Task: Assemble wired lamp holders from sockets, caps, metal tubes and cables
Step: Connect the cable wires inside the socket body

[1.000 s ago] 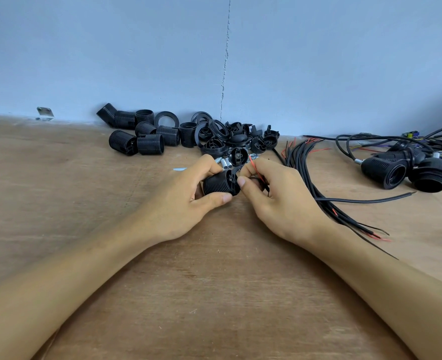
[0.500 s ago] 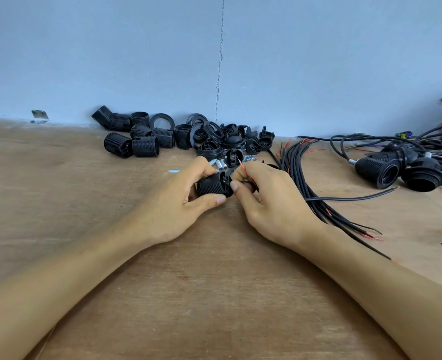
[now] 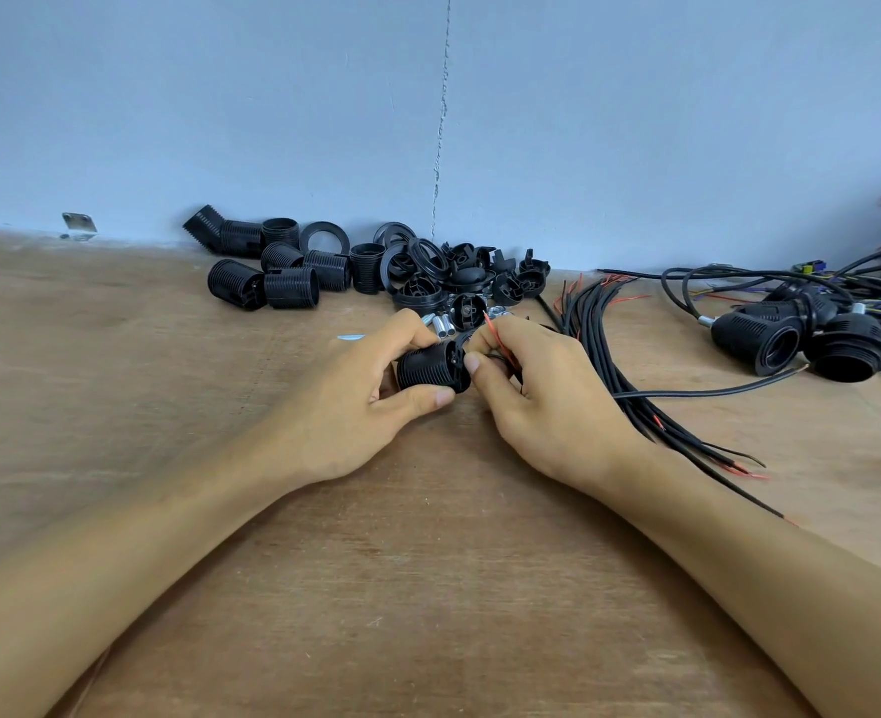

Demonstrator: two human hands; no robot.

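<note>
Wiring was the step: left hand (image 3: 360,401) gripped the threaded socket (image 3: 430,373), right hand (image 3: 537,401) pinched the red wire (image 3: 495,334); next, probably, seating it in the terminal.

Likely workshop, plywood bench (image 3: 428,588), socket parts (image 3: 293,287)

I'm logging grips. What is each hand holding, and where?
The left hand grips a black socket round its ribbed side. The right hand pinches a red wire near its tip.
</note>
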